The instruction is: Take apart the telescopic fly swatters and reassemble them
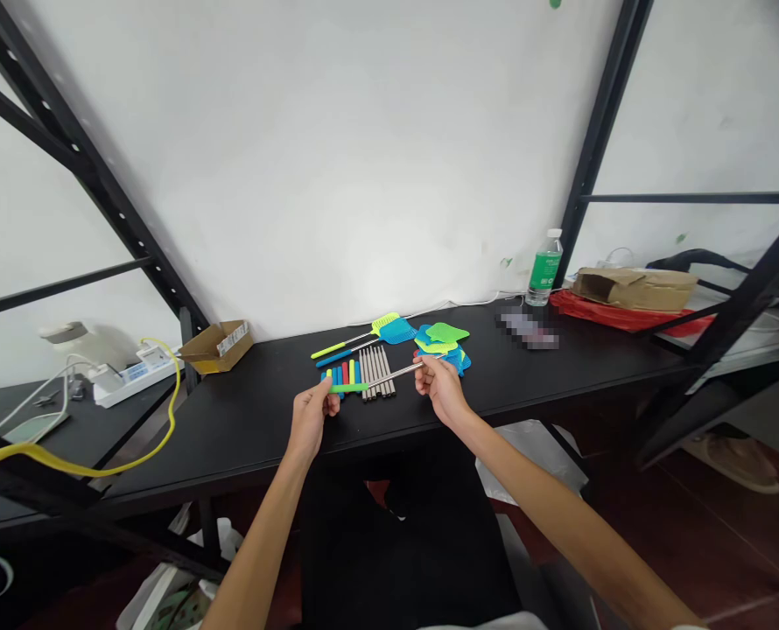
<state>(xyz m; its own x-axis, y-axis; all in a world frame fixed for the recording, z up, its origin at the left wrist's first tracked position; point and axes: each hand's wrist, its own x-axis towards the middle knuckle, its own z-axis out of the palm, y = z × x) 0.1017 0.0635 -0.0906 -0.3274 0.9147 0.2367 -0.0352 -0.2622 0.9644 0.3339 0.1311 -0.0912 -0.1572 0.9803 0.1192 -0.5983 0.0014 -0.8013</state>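
Observation:
My left hand (315, 409) is closed on the green handle (348, 388) of a thin metal rod (395, 374). My right hand (438, 385) pinches the other end of that rod. Both hands hover just above a black table (245, 420). Under them lie a row of coloured handles (342, 374) and a row of grey metal rods (377, 371). Behind those lie two assembled fly swatters (376, 332), one yellow-green and one blue. To the right of the rods sits a pile of green and blue swatter heads (443, 343).
An open cardboard box (217, 346) sits at the table's back left. A green-labelled water bottle (544, 269) stands at the back right, beside a brown package (634, 287) on red plastic. A power strip (133, 372) and a yellow cable (166, 402) lie on the left table. Black shelf struts frame both sides.

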